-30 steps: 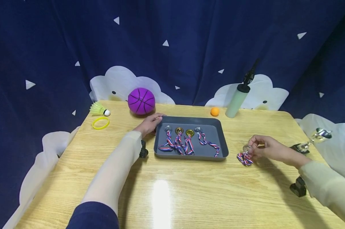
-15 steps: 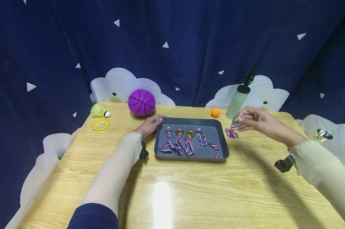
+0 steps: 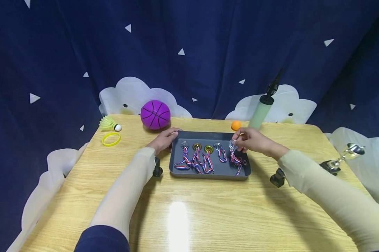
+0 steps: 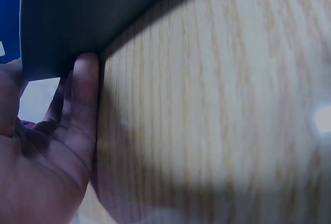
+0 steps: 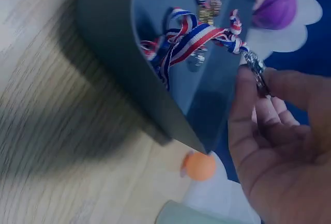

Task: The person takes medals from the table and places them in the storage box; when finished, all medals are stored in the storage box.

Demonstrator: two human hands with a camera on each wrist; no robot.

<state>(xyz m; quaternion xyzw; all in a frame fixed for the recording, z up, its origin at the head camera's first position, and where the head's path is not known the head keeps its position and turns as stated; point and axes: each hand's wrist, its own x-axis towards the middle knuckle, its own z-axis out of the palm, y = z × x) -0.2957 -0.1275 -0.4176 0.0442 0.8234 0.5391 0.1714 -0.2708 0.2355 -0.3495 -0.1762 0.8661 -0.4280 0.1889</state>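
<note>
A grey tray (image 3: pixel 241 143) sits mid-table with several medals (image 3: pixel 196 154) on striped ribbons lined up in it. My right hand (image 3: pixel 247 139) pinches a silver medal (image 3: pixel 232 144) over the tray's right end, and its ribbon (image 3: pixel 237 161) trails down into the tray. In the right wrist view the fingers (image 5: pixel 253 105) pinch the medal's clasp (image 5: pixel 255 66), the ribbon (image 5: pixel 194 36) lying across the tray (image 5: pixel 114 48). My left hand (image 3: pixel 164 138) rests against the tray's far left corner. The left wrist view shows a finger (image 4: pixel 85 97) against the tray's wall (image 4: pixel 67 22).
A purple ball (image 3: pixel 155 114), a yellow shuttlecock (image 3: pixel 109 123) and a yellow wristband (image 3: pixel 111 139) lie at the back left. An orange ball (image 3: pixel 236 125) and a green pump (image 3: pixel 260 111) stand behind the tray. A silver trophy (image 3: pixel 342 157) lies at the right edge.
My right hand lifted the silver medal from the table right of the tray and carried it left over the tray's right end. My left hand stayed at the tray's corner.
</note>
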